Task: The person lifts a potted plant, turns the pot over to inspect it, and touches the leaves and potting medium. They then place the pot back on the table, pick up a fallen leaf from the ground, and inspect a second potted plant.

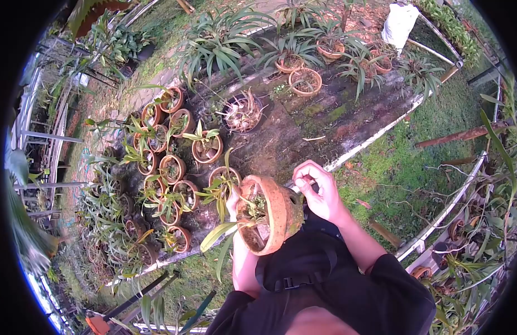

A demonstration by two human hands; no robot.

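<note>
clay pot (272, 215): 1, tilted, one leafy plant inside, held at chest height above bench (303, 131) edge | left hand (234, 202): gripped pot, mostly hidden | right hand (321, 191): fingers curled beside pot, hold unclear | near pots (172, 168): about 12 | far pots (305, 81): 4 | black pot (242, 114): 1

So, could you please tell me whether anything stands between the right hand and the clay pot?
Nothing visible does. The right hand is raised close beside the clay pot, by its outer wall, with nothing between them. The left hand holds the pot from the other side, partly hidden behind the leaves.
</note>
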